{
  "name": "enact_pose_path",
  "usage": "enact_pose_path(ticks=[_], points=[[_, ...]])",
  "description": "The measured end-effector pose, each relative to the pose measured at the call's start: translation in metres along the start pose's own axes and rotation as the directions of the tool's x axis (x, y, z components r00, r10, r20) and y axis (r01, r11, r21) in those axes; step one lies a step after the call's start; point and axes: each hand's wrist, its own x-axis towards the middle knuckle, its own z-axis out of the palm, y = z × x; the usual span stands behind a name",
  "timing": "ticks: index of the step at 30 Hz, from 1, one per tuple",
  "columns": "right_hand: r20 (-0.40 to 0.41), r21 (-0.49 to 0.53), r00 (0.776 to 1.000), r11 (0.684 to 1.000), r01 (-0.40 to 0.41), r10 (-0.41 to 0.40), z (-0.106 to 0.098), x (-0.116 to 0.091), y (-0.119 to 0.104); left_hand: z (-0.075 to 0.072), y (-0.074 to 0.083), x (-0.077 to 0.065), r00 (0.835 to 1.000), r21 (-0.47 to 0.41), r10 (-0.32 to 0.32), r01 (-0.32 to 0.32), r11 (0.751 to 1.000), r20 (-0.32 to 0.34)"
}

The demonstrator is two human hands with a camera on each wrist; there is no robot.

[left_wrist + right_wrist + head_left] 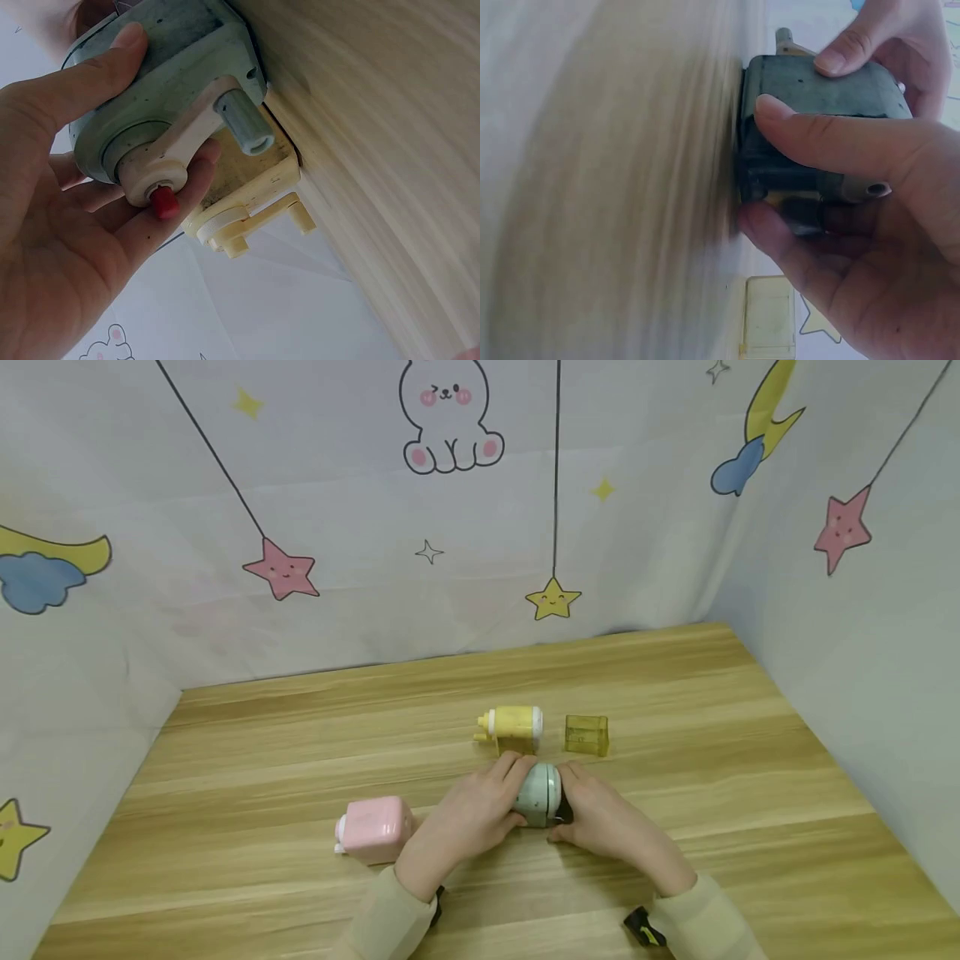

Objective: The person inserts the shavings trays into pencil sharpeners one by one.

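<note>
Between both hands is a green crank pencil sharpener (535, 795), held low over the wooden table. My left hand (477, 806) grips its crank end, thumb on top and fingers beneath. A pale crank arm with a green knob and a red tip (165, 202) shows there in the left wrist view. The right hand (600, 814) holds the opposite, dark end (795, 161) between thumb and fingers. Just beyond lies a yellow crank pencil sharpener (516, 722). To its right is a see-through yellow shavings drawer (587, 735), apart from it.
A pink sharpener (377, 829) stands left of the left forearm. The wooden table (262, 752) is bordered by white printed cloth (360, 568) at the back and both sides. Black straps hang near both sleeves.
</note>
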Motion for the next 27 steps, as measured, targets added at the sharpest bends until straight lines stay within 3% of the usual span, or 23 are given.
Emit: enact_pose_path(ticks=[9,27], points=[[-0.006,0.027,0.999,0.999,0.042,-0.041,-0.0004,0.0039,0.0018,-0.0017,-0.0004,-0.0002,1.000,0.002,0.003,-0.003,1.000,-0.017],[-0.028,0.151,0.999,0.988,0.028,-0.024,0.0047,0.0098,0.0050,0.0018,-0.0022,-0.0004,1.000,-0.004,0.005,-0.005,1.000,-0.016]])
